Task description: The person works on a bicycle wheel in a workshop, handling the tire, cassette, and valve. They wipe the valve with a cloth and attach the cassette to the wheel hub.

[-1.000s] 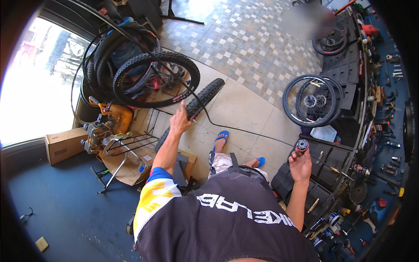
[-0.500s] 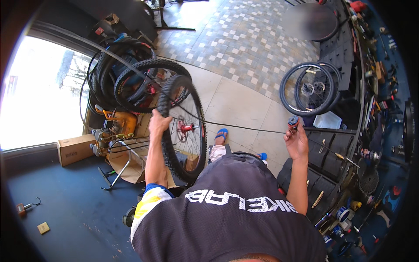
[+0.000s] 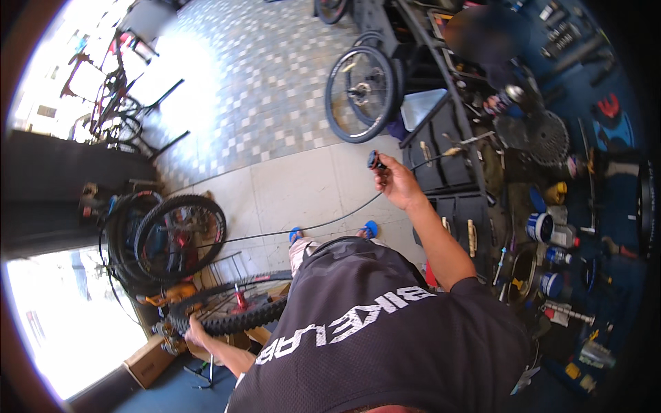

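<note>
Low at the left, my left hand (image 3: 196, 332) is closed on the knobby tyre of a bicycle wheel (image 3: 244, 319). The wheel leans over at a slant beside my body, its red hub (image 3: 239, 299) facing up; my torso hides part of it. Ahead and to the right, my right hand (image 3: 397, 184) is raised, fingers closed round a small dark and reddish device (image 3: 375, 161) whose kind I cannot make out. A thin black hose (image 3: 310, 226) runs across from the left and passes at my right hand; whether it joins the device is unclear.
Several wheels and tyres (image 3: 180, 237) are stacked at the left near an orange machine (image 3: 169, 294) and a cardboard box (image 3: 148, 361). More wheels (image 3: 359, 94) lean by black drawers (image 3: 441, 155). A long bench (image 3: 513, 227) on the right carries tools, cassettes and bottles.
The view has turned to the right. The wheel in my left hand has tipped from nearly upright to a low slant. My right hand still holds the small device, now reaching forward.
</note>
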Demonstrator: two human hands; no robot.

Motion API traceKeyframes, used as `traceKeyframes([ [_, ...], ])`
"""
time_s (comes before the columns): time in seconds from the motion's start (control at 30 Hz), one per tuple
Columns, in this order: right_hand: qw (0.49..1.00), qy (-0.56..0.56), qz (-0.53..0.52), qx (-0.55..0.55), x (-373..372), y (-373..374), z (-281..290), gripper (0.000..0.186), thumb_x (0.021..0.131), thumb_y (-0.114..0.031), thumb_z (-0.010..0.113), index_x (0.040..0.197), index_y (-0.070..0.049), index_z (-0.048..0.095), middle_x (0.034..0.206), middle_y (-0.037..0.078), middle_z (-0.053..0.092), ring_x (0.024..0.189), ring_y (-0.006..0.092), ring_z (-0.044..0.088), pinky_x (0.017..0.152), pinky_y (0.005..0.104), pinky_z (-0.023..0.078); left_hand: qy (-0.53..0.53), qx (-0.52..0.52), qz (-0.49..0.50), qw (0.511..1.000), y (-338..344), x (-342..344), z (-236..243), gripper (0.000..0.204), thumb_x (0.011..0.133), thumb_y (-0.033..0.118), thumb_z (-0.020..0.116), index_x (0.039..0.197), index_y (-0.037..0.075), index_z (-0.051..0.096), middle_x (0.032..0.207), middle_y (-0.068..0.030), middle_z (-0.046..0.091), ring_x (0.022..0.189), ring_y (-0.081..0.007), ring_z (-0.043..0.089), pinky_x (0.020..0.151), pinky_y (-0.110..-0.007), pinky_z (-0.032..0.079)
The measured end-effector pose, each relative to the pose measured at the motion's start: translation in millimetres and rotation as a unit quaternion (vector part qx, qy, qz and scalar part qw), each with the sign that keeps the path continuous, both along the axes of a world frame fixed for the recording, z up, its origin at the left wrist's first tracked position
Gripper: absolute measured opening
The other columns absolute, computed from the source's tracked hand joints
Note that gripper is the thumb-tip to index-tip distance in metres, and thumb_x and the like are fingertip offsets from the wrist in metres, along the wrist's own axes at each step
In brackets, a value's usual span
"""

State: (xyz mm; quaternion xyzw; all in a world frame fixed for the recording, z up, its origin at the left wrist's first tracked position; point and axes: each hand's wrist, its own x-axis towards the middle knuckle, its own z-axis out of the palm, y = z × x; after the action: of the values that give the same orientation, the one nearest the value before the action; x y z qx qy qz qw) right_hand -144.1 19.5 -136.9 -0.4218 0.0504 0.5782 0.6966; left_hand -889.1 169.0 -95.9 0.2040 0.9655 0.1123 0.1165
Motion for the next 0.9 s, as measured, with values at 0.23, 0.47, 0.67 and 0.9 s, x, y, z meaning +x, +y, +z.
traceKeyframes([
  [0.23,0.998,-0.044,0.034,-0.018,39,-24,-4,0.022,0.101,-0.033,0.073,0.106,-0.012,0.068,0.087,0.0,0.066,0.07,0.0089,0.061,0.059,0.0258,0.05,0.084,0.091,0.006,0.992,-95,5,72,0.11,0.067,0.064,0.087,0.139,-0.013,0.056,0.135,-0.0321,0.065,0.119,-0.0437,0.067,0.106,-0.047,0.053],
  [0.47,0.986,-0.142,0.076,0.047,40,-5,4,0.029,0.098,-0.035,0.076,0.108,-0.01,0.067,0.09,0.0,0.066,0.072,0.008,0.06,0.06,0.0243,0.049,0.225,0.186,-0.277,0.915,-104,45,201,0.098,0.086,0.049,0.082,0.155,-0.008,0.044,0.141,-0.0302,0.062,0.128,-0.0412,0.062,0.111,-0.044,0.047],
  [0.67,0.992,-0.09,0.003,0.091,22,-32,-1,0.022,0.102,-0.031,0.071,0.11,-0.01,0.066,0.092,0.0,0.069,0.073,0.0084,0.061,0.063,0.0254,0.05,-0.012,0.245,-0.547,0.801,-57,232,286,0.078,0.093,0.011,0.077,0.162,0.005,0.04,0.141,-0.0206,0.062,0.122,-0.0271,0.062,0.107,-0.038,0.049],
  [0.9,0.985,-0.074,-0.15,0.047,21,-103,-27,0.018,0.105,-0.028,0.067,0.111,-0.011,0.069,0.092,0.001,0.07,0.071,0.0093,0.061,0.062,0.0266,0.051,-0.113,0.236,-0.743,0.616,-2,371,337,0.085,0.088,0.012,0.078,0.164,0.01,0.04,0.151,-0.0174,0.058,0.128,-0.0241,0.06,0.11,-0.036,0.045],
])
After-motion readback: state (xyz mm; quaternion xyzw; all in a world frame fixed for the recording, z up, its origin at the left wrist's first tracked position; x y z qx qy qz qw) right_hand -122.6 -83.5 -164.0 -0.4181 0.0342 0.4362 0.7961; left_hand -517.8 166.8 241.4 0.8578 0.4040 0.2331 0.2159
